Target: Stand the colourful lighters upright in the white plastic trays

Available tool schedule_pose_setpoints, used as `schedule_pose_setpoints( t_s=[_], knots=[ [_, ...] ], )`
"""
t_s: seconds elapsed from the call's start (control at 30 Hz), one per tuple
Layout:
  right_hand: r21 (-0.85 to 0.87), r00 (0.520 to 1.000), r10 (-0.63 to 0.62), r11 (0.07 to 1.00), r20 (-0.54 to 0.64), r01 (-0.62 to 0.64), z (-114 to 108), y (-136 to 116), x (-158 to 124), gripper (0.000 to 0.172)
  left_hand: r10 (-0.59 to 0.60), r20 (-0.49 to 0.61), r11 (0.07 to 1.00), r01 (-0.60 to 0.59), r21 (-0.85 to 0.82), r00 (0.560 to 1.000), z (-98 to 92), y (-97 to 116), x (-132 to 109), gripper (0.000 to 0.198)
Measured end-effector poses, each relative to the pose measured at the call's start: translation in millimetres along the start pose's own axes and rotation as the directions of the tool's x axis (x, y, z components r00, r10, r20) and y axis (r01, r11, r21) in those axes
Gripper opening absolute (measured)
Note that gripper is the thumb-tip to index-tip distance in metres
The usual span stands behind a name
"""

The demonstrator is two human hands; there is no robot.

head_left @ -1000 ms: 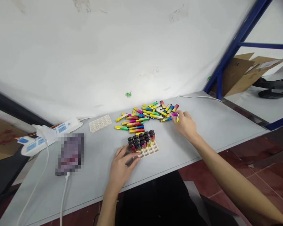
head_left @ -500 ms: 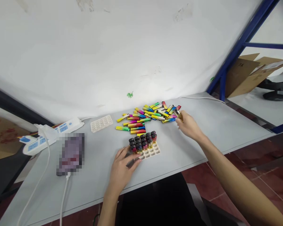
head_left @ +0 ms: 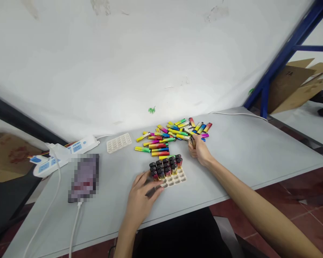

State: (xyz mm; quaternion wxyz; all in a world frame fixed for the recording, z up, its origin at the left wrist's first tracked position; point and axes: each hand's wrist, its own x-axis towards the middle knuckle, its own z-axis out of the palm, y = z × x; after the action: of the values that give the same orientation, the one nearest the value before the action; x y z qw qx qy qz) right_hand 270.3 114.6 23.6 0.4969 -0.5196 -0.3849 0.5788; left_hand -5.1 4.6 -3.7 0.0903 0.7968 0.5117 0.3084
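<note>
A pale tray [head_left: 181, 178] with rows of oval slots lies near the table's front, and several black-topped lighters [head_left: 167, 167] stand upright in its back and left slots. The slots along its front and right show bare. My left hand [head_left: 141, 191] grips the tray's left side, thumb at the front corner and fingers behind. My right hand [head_left: 200, 148] is closed around a lighter [head_left: 193, 142], mostly hidden by the fingers, at the right front of a loose pile. Multicoloured lighters [head_left: 160, 146] make up that pile, lying flat behind the tray.
A second slotted tray [head_left: 119, 142] lies at the back left. Farther left are a white power strip [head_left: 83, 144], a blurred phone-like device [head_left: 84, 175] and its white cable [head_left: 74, 222]. The wall [head_left: 123, 71] borders the table's back; a blue frame [head_left: 263, 98] and cardboard box [head_left: 293, 86] stand right.
My right hand has moved left and toward me with its lighter, from the pile's right end to its front. The left hand stays on the tray. The view has shifted slightly.
</note>
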Motion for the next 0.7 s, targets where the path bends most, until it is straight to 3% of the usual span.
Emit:
schedule_pose_setpoints(
  t_s=[0.27,0.53,0.7],
  knots=[
    [0.029,1.0,0.0,1.0,-0.014,0.001,-0.8,2.6,0.9,0.051,0.012,-0.006,1.0,-0.012,0.013,1.0,1.3,-2.8,-1.1,0.017],
    [0.069,0.999,0.033,0.997,0.008,-0.033,-2.3,-1.0,-3.6,0.059,0.014,-0.002,1.0,-0.014,0.023,1.0,2.1,-5.3,-1.7,0.017],
    [0.049,1.0,0.021,0.999,-0.002,-0.021,-2.3,-0.2,-3.9,0.056,0.003,0.014,1.0,-0.003,0.026,1.0,1.3,-4.9,-1.4,0.017]
  ],
)
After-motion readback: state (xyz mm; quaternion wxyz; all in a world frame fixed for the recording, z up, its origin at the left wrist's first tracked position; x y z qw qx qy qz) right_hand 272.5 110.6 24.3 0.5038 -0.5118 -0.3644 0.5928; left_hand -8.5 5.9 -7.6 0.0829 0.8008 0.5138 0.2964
